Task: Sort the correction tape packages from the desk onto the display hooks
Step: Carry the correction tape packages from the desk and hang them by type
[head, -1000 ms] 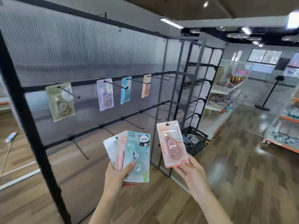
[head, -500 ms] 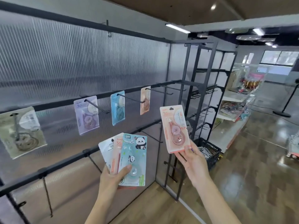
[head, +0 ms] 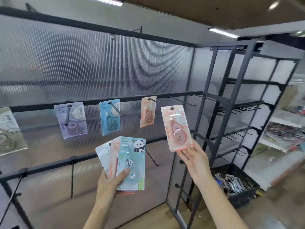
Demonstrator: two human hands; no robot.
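My right hand (head: 194, 160) pinches the bottom of a pink correction tape package (head: 176, 126) and holds it upright, just right of and below a hanging pink package (head: 148, 111). My left hand (head: 109, 182) grips a fanned stack of packages (head: 125, 161) with a blue panda one in front. On the upper rail's hooks hang a purple package (head: 71, 119), a blue package (head: 110, 116) and, at the left edge, a green package (head: 9, 131). A bare hook (head: 182, 101) juts from the rail right of the hanging pink package.
A lower rail (head: 49, 166) carries bare hooks. A black metal rack (head: 231, 123) with more hooks stands to the right. A black crate (head: 237, 184) of goods sits on the wooden floor beside white store shelves (head: 280, 146).
I have stepped closer to the display, so the hooks look larger. My right hand has raised the pink package up towards the upper rail. The left hand still holds its stack.
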